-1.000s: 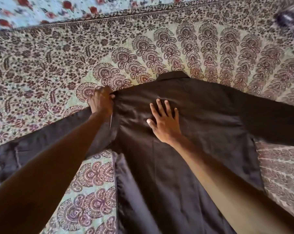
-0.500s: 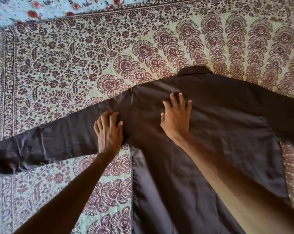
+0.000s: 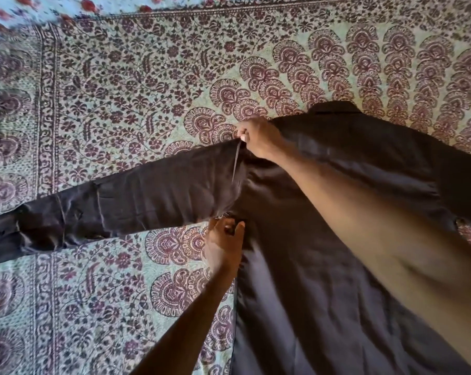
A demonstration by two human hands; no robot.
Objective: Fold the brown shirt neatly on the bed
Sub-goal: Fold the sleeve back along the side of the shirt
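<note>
The brown shirt [image 3: 323,212] lies flat on the bed, back up, collar at the far side, its left sleeve stretched out toward the left edge of the view. My right hand [image 3: 258,138] is closed on the shirt's left shoulder seam, pinching the cloth at the top of the sleeve. My left hand [image 3: 223,244] grips the cloth at the armpit, where the sleeve meets the side seam. The right sleeve runs out of view on the right, partly hidden by my right forearm.
The bed is covered by a patterned spread [image 3: 120,104] in pale green with maroon floral and fan motifs and a bordered edge at the left. A light sheet with red flowers [image 3: 66,6] shows along the far top edge.
My right hand left the middle of the shirt's back and took hold of the left shoulder seam. My left hand slid from the upper sleeve to the armpit. The view shifted left.
</note>
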